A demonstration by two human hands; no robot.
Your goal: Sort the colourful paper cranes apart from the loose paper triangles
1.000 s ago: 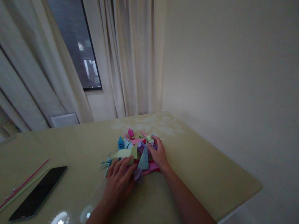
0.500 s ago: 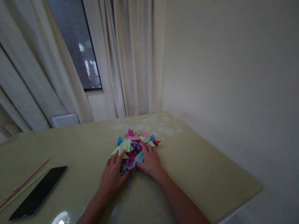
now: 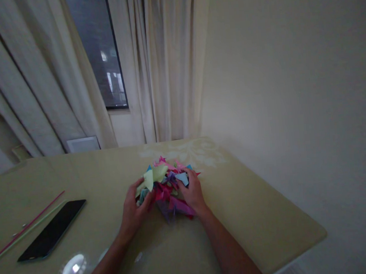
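A heap of folded coloured paper pieces, pink, blue, pale green and purple, is gathered between my two hands over the yellowish table. My left hand cups its left side, fingers curled round the pieces. On the heap's right side my right hand presses in, fingers closed over the paper. The bunch looks slightly raised off the table.
A black phone lies on the table at the left, beside thin pink and green sticks. Curtains and a dark window are behind the table. A bare wall is at the right. The table's right edge is close by.
Both hands have squeezed the spread-out paper pieces into a tighter bunch and begun lifting it; my fingers went from flat on the pile to curled around it.
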